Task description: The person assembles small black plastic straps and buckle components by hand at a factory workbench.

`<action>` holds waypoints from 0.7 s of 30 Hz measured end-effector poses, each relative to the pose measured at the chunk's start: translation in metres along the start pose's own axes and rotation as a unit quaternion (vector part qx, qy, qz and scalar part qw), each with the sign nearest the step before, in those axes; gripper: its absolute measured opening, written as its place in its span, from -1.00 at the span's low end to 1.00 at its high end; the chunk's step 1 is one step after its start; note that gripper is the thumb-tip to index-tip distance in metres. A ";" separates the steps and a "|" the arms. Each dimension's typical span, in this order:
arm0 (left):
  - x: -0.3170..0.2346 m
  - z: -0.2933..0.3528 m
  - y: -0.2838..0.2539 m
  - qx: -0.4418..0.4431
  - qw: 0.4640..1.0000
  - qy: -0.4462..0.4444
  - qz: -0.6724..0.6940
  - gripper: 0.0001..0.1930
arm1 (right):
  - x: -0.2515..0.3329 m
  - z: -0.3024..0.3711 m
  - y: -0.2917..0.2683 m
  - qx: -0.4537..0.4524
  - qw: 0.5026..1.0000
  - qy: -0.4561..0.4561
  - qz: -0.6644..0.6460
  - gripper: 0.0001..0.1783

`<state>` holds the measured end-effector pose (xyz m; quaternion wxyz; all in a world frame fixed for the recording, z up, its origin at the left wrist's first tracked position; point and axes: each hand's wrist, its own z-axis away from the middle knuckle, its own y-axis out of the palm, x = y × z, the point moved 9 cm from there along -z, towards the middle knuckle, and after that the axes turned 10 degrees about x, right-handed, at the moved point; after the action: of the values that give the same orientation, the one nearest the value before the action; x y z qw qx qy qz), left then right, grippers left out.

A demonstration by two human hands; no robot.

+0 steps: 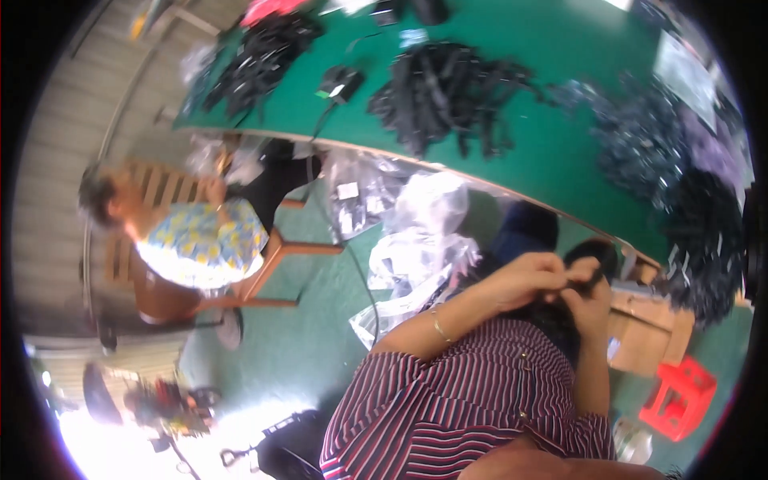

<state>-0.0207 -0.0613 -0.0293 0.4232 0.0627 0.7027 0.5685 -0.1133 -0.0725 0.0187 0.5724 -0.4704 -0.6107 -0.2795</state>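
Observation:
Close in front of my striped shirt, my left hand and my right hand meet with fingertips pinched together. Between them is a small dark strip, mostly covered by the fingers. Its exact kind is too blurred to make out. My left wrist wears a thin bracelet. Beyond my hands, on the green table, lies a heap of black straps. Another dark heap of straps hangs over the table's right end.
Clear plastic bags crowd the floor under the table edge. A cardboard box and a red stool stand at right. On the left a person sits on a wooden chair. A black cable hangs from the table.

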 end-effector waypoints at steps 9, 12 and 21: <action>-0.007 0.000 -0.007 -0.058 0.995 0.075 -0.016 -0.81 | -0.001 -0.009 -0.018 -0.040 0.998 0.036 0.011 -0.81; -0.032 0.011 -0.003 -0.099 0.982 0.099 -0.127 -0.80 | -0.011 0.001 -0.059 -0.188 0.976 -0.024 -0.105 -0.73; -0.046 0.010 0.017 -0.055 0.906 0.142 -0.395 -0.78 | -0.020 0.008 -0.003 0.027 0.973 0.220 -0.068 -0.76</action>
<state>0.0079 -0.0741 0.0091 0.5116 -0.3249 0.6903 0.3952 -0.1218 -0.0717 -0.0017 0.6847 -0.3391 -0.5080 -0.3977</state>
